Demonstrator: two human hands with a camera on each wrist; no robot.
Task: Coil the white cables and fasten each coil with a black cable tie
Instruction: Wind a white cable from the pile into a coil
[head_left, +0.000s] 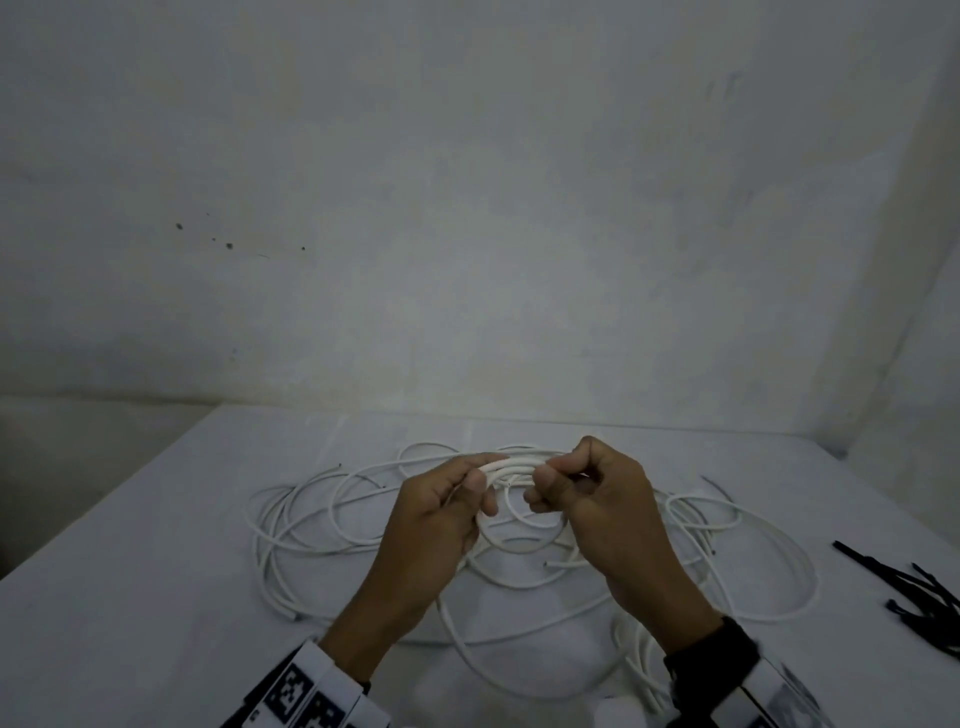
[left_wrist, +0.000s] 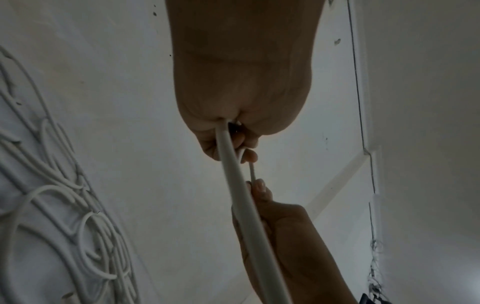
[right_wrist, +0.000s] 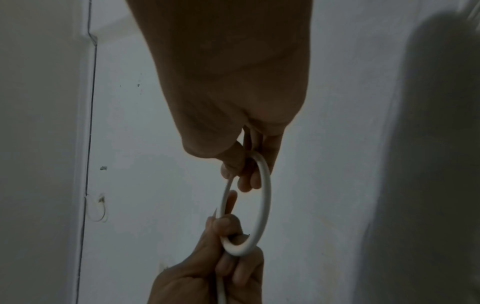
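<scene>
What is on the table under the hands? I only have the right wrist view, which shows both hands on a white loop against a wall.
Observer: In the head view, a loose tangle of white cables lies spread on the table below the hands.
Operator: Any cable ties nearby?
Observer: Yes, black cable ties lie at the table's right edge, untouched, apart from both hands.
Operator: Is it one loop or several in the grip?
Observer: Several turns: the head view shows the coil bundled between the left hand and the right hand, lifted above the tangle.
Operator: Is a tie on it?
Observer: None shows on the coil.
</scene>
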